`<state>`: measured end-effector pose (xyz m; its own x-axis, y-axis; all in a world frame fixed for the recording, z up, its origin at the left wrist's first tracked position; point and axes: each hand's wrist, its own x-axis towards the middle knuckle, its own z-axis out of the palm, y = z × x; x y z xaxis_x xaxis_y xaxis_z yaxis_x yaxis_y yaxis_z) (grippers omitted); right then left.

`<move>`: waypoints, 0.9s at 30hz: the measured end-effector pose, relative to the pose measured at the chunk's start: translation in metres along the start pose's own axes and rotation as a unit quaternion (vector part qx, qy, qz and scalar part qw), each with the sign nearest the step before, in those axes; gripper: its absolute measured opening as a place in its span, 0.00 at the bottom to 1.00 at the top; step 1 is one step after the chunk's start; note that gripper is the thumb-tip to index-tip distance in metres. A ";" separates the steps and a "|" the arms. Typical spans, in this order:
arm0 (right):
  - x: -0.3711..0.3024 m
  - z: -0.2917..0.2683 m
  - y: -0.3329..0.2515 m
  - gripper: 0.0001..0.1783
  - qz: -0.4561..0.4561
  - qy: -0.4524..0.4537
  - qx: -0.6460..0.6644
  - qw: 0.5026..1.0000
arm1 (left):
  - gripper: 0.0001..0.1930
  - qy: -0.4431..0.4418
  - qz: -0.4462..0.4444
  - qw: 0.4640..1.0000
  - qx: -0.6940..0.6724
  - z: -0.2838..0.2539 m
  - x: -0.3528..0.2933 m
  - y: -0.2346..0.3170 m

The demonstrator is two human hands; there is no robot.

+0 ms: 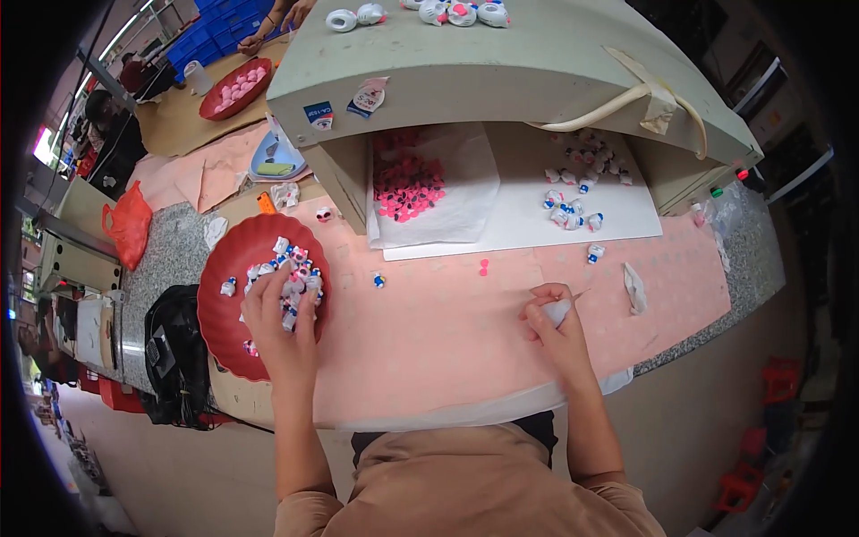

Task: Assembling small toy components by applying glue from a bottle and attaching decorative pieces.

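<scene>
As the left hand [284, 347] reaches into a scalloped red bowl [222, 320], its fingers spread over small figurines [310, 282] — whether it grips one cannot be told. The pieces look light, hard and slightly slippery, probably best pinched by their sides; they are glossy white, trimmed blue and pink. Right of the bowl, the right hand [563, 343] curls around a small white bottle [557, 311].

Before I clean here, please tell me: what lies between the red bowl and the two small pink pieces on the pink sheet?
In the head view, one small, partly blue piece lies there, nearer the red bowl than the pink pieces.
</scene>
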<state>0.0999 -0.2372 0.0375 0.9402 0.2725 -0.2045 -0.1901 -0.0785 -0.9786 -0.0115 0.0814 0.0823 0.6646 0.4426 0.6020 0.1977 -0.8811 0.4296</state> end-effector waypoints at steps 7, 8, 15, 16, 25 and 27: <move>0.004 -0.003 0.015 0.13 -0.090 -0.002 0.083 0.992 | 0.15 -0.324 -0.030 0.875 -0.359 0.096 0.014 0.108; 0.002 -0.006 0.016 0.12 -0.084 0.010 0.112 0.990 | 0.15 -0.328 0.007 0.869 -0.371 0.118 0.020 0.122; -0.003 -0.011 0.020 0.15 -0.084 0.046 0.092 0.991 | 0.10 -0.236 0.263 0.881 -0.316 0.239 0.037 0.188; -0.005 -0.011 0.018 0.15 -0.083 0.049 0.087 0.992 | 0.10 -0.227 0.284 0.883 -0.296 0.247 0.037 0.191; -0.005 -0.002 0.021 0.09 -0.127 0.037 0.149 0.980 | 0.11 -0.342 -0.089 0.749 -0.560 0.176 0.032 0.156; -0.004 0.002 0.025 0.05 -0.144 0.045 0.177 0.973 | 0.12 -0.385 -0.265 0.588 -0.660 0.145 0.023 0.129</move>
<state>0.0908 -0.2385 0.0144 0.9868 0.1482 0.0659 0.0138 0.3279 -0.9446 0.1339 -0.0467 0.0536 0.9915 -0.0582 -0.1162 0.1299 0.4683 0.8740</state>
